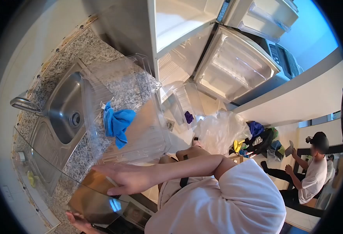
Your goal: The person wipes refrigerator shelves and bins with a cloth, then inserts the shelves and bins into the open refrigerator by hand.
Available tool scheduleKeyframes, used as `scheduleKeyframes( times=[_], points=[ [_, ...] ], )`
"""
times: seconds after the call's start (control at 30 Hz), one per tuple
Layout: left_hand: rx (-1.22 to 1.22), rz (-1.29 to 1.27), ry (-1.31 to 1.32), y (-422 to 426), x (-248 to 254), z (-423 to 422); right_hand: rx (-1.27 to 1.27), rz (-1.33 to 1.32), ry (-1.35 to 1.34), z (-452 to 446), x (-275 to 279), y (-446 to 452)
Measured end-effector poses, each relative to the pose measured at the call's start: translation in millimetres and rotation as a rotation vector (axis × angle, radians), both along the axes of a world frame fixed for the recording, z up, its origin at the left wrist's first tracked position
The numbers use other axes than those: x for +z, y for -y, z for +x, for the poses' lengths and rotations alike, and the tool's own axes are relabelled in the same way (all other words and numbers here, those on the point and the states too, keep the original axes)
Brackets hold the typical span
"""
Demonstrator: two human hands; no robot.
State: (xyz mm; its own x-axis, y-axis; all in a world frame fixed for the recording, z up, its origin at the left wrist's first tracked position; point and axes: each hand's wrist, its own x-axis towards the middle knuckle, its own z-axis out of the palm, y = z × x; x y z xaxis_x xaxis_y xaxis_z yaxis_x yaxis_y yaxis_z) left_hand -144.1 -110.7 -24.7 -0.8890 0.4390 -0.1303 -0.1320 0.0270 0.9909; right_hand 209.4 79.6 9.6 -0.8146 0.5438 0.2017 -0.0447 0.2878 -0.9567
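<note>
The work looks partway along: the fridge is open, and parts that seem to belong to it are out, none refitted. On the bench, a clear bin lies beside the sink; a clear tray is on the floor by the fridge. The bin, tray and pane all seem left to deal with. The pane is between the two hands, over the bench end past the sink; whether it also rests there I cannot tell. It looks like flat, see-through glass with a thin straight edge, showing brown in part and a bright bluish reflection. The right hand is at that edge, fingers straight and close together, thumb apart. The left hand is at the pane's lower side; whether its fingers pinch it I cannot tell. A blue cloth lies in or on the bin
</note>
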Motion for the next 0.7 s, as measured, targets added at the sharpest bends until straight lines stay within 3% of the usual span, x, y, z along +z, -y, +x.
scheduleKeyframes(
  times=[0.07, 0.1, 0.17, 0.2, 0.3, 0.37, 0.4, 0.47, 0.53, 0.7],
  points=[
    [-0.130, 0.136, -0.023, -25.7, 13.4, 38.4, 0.046, -0.138, -0.019, 11.5, 8.4, 5.1],
    [-0.130, 0.137, -0.026, -36.9, 21.8, 54.3, -0.016, -0.206, -0.162, 17.5, 9.6, 6.9],
    [-0.458, 0.123, -0.045, -55.9, 36.5, 84.2, -0.076, -0.270, -0.304, 40.3, 18.0, 4.4],
    [-0.454, 0.125, -0.045, -68.7, 42.1, 102.8, -0.065, -0.319, -0.337, 61.0, 26.8, -3.4],
    [-0.570, 0.141, -0.382, -118.2, 58.7, 187.5, -0.187, -0.519, -0.539, 118.3, 27.7, -8.3],
    [-0.687, 0.136, -0.363, -147.1, 71.4, 241.4, -0.332, -0.597, -0.551, 178.8, 34.6, -18.1],
    [-0.788, 0.068, -0.186, -156.9, 77.3, 260.0, -0.388, -0.580, -0.564, 210.0, 34.4, -21.7],
    [-0.922, 0.075, -0.238, -179.3, 75.7, 320.8, -0.522, -0.561, -0.610, 268.5, 27.1, -21.9],
    [-0.895, -0.001, -0.161, -191.0, 77.4, 393.9, -0.585, -0.534, -0.660, 326.5, 7.3, -23.8],
    [-1.003, -0.106, 0.037, -211.4, 25.1, 521.6, -0.842, -0.633, -0.603, 440.2, -50.3, -30.7]
  ],
)
